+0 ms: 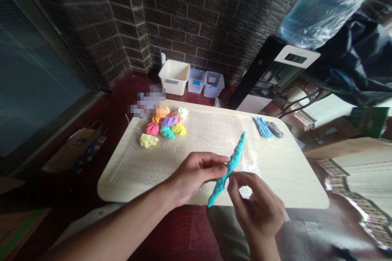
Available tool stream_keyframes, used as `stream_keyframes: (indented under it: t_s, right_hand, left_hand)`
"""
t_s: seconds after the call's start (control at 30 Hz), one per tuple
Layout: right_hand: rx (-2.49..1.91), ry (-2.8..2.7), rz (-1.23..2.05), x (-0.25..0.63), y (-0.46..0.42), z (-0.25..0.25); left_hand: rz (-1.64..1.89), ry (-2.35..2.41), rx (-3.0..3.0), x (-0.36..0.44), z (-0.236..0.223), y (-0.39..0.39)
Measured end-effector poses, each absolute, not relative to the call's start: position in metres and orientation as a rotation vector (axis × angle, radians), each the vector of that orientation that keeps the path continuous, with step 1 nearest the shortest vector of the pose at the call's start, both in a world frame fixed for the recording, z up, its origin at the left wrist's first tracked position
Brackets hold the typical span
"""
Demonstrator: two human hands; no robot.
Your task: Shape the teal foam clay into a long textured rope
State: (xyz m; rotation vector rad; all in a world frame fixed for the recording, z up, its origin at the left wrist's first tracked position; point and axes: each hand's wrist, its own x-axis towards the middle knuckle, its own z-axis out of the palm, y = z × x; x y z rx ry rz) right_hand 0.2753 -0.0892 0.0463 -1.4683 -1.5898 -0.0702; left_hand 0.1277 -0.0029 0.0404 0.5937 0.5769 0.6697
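Note:
A long turquoise strip of modelling clay [235,157], bumpy and tapered at both ends, is held slantwise above the near edge of the table. My left hand [196,175] pinches it near the middle between thumb and fingers. From the right, my right hand [259,204] has its thumb and forefinger closed at the strip's edge, just below the left fingertips. On the table's left side lie several soft lumps of clay, among them a purple lump [169,121], a red lump [152,129], a green lump [167,132] and a pale yellow lump [148,140].
Bubble wrap [205,132] covers much of the pale wooden table [288,175]. Blue ridged strips [262,127] and a grey piece [275,129] lie at the right. Beyond the table stand a white bin [174,79], two clear boxes and a water dispenser [275,65].

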Motion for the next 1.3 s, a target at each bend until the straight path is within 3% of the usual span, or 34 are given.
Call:
stream_keyframes:
  t_s: [0.37,1.03,1.3]
  right_hand:
    - [-1.33,-1.649,0.112,0.292,-0.092,0.043]
    - [-1.372,-1.663,0.072,0.291,-0.094,0.048]
    - [-1.421,-1.71,-0.129,0.281,-0.089,0.047]
  left_hand:
    - [0.647,0.562,0.528,0.124,0.042,-0.001]
    - [0.708,0.58,0.673,0.126,0.034,-0.001]
    - [0.74,0.598,0.698,0.127,0.031,-0.002]
